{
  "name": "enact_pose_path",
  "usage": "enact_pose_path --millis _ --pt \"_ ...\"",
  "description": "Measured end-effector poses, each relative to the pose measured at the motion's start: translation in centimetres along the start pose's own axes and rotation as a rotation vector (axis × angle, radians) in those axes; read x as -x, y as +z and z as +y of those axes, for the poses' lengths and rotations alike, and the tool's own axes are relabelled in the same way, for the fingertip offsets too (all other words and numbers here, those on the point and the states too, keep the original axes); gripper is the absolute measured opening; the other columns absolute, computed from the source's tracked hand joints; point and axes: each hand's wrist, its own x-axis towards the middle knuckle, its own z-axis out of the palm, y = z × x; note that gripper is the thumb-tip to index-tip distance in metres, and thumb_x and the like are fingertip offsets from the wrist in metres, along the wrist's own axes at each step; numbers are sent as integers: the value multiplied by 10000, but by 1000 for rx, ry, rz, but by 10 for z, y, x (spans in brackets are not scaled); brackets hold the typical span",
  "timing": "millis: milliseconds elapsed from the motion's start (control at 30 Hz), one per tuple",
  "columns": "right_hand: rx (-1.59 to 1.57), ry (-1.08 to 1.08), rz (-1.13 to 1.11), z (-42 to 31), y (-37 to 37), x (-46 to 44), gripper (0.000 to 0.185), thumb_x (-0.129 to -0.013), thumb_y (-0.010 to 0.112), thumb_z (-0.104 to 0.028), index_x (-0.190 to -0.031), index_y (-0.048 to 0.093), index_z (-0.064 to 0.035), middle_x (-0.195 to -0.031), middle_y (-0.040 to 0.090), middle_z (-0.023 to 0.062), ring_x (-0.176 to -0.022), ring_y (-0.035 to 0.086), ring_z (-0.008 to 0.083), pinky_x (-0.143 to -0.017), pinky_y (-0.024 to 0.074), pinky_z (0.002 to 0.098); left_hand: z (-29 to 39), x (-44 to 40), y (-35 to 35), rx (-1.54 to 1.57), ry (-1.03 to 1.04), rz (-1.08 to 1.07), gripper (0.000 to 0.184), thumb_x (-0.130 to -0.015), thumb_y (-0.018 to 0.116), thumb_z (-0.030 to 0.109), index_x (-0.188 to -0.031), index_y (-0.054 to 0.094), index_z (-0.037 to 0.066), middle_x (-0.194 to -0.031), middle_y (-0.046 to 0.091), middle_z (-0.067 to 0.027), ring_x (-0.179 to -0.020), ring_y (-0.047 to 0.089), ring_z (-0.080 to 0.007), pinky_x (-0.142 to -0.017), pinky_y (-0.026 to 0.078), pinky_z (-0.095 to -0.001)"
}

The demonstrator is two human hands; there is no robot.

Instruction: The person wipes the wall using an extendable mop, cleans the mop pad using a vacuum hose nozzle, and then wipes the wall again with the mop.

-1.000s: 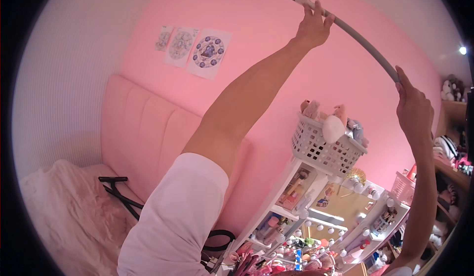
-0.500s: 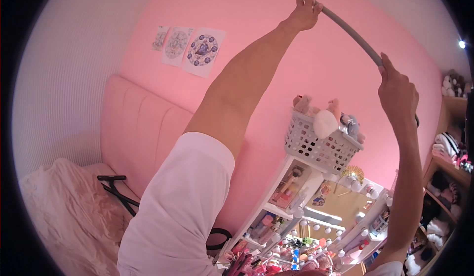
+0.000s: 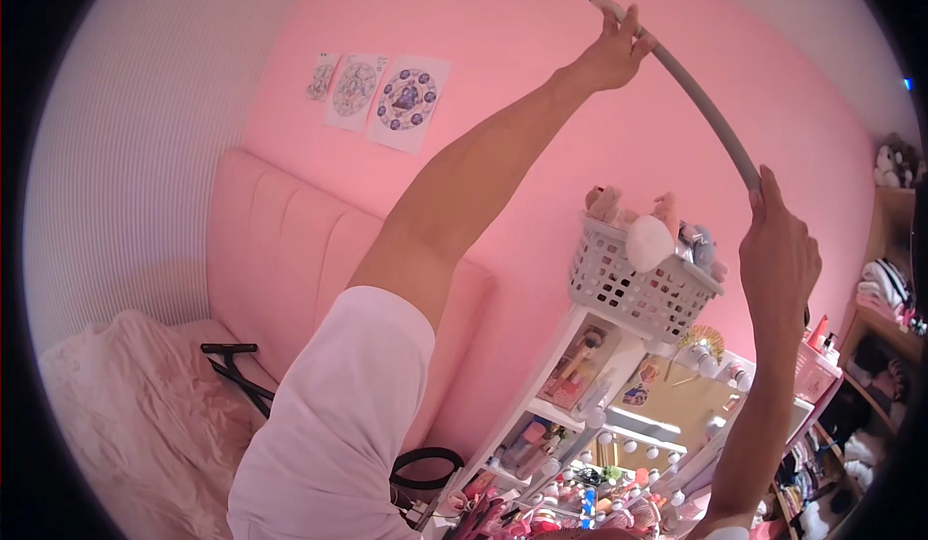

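Observation:
A long grey pole runs from the top of the view down to the right, and looks bowed in the wide lens. Its upper part is paler, with a dark joint; the far end is out of view. My raised left hand grips the pole near that joint, some fingertips showing above it. Lower down, my right hand is wrapped round the same pole, with the index finger lying along it. A short dark bit shows below the right wrist.
A grey basket of soft toys stands on a white vanity unit with bulbs and a mirror. On the left are a pink headboard and rumpled bedding. Shelves line the right side.
Both hands have come down with the pole, the right hand more than the left. The pole now slopes more steeply at its lower end. The room has shifted slightly right in view.

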Motion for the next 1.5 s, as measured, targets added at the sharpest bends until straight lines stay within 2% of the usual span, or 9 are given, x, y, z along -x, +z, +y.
enact_pose_path --millis 267,500,567,867,1100,1200,1267,1367,1500 --pt "90 118 -23 54 -17 46 382 -1105 458 -331 -1458 571 -242 -813 709 201 -777 709 410 -678 510 541 76 12 46 -16 -8 -46 788 -1102 392 474 -1609 109 -58 -1573 45 -492 -1399 451 -511 -1174 405 -476" --pt "42 171 9 106 -35 74 384 -1105 461 -324 -1467 567 -253 -893 722 206 -860 716 408 -728 520 523 135 14 94 103 19 -46 761 -1097 436 421 -1610 123 -47 -1575 24 -490 -1352 503 -515 -1159 429 -469" --pt "61 241 -60 121 -43 81 385 -1104 459 -319 -1466 571 -247 -963 734 198 -912 717 409 -764 532 518 151 13 110 82 21 -61 755 -1098 440 410 -1610 123 -45 -1576 15 -491 -1345 511 -516 -1162 425 -470" --pt "50 319 -69 207 -48 122 397 -1102 451 -317 -1469 562 -215 -1117 737 170 -1018 701 430 -782 550 541 231 11 179 53 7 -189 768 -1098 415 432 -1617 105 -42 -1586 -83 -470 -1416 390 -564 -1207 370 -487" --pt "84 396 -101 265 -52 154 360 -1101 452 -316 -1406 596 -188 -1049 731 208 -988 684 463 -751 530 565 287 15 226 93 -11 -277 781 -1088 425 450 -1628 102 -13 -1608 -116 -437 -1476 283 -567 -1231 328 -503" --pt "97 407 -44 287 -52 167 313 -1103 450 -322 -1286 633 -146 -985 722 226 -943 677 479 -722 512 575 311 15 243 74 -13 -317 776 -1086 422 452 -1634 99 7 -1614 -129 -426 -1485 267 -565 -1232 323 -516" --pt "84 395 -70 304 -54 174 295 -1108 439 -330 -1143 624 -102 -948 711 229 -901 669 490 -695 498 579 328 15 253 84 -10 -339 769 -1087 417 449 -1635 104 10 -1612 -136 -428 -1490 251 -565 -1233 319 -519" --pt "66 437 -43 320 -58 186 302 -1111 427 -334 -1059 583 -80 -922 695 232 -872 658 499 -678 482 584 348 15 272 94 -2 -358 760 -1087 414 448 -1635 121 10 -1607 -145 -434 -1501 213 -569 -1236 308 -521" --pt "99 479 -88 339 -68 198 300 -1112 422 -334 -1060 571 -79 -932 694 229 -883 653 504 -679 473 589 372 15 293 123 16 -381 743 -1085 415 443 -1625 173 -7 -1599 -142 -449 -1516 147 -573 -1242 287 -520"
